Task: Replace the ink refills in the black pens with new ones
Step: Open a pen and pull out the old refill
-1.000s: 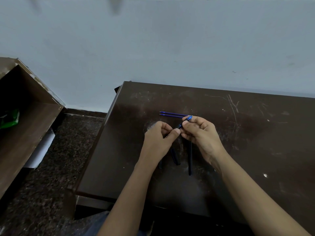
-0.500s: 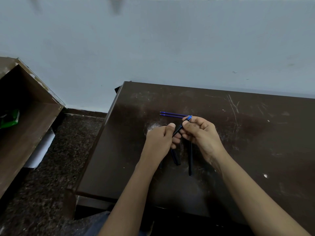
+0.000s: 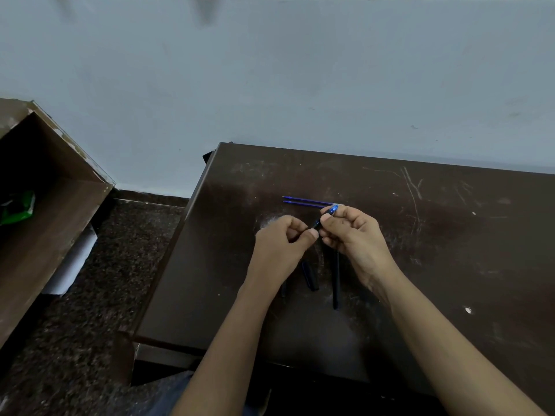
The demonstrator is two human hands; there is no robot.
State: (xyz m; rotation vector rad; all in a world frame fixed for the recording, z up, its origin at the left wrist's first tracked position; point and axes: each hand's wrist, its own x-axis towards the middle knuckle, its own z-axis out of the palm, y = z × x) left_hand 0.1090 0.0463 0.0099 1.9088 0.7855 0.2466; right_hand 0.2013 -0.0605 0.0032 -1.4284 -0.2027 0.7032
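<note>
a plain room, home or office unclear: scratched dark brown wooden counter (image 3: 420, 235) against a pale blue painted wall (image 3: 300, 85), speckled dark stone floor (image 3: 90, 325), worn brown open cabinet (image 3: 60, 205).

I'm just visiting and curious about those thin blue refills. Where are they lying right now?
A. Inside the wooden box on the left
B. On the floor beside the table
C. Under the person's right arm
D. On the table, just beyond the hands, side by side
D: the two blue refills lie side by side on the dark table, just beyond the right hand.
</note>
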